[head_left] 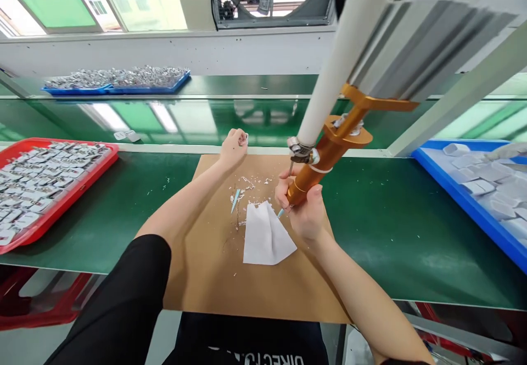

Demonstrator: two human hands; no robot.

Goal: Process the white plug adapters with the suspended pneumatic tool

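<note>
My left hand [234, 146] is closed at the far edge of the brown board [214, 282], with a small white piece [246, 139] partly showing at its fingertips. My right hand [302, 206] is wrapped round the lower end of an orange metal tool [315, 170], which hangs tilted beside a white tube [335, 74]. Below and left of the right hand lies a creased white cloth [263, 236]. A light blue strip [235, 201] rests among white scraps on the board, and another blue tip [280, 213] shows between cloth and right hand.
At the left, a red tray [111, 156] holds rows of small white and metal parts. Blue trays [181, 83] of metal pieces stand at the back. A blue bin [448, 189] of white parts is on the right. White pieces [127, 135] lie on the green belt behind.
</note>
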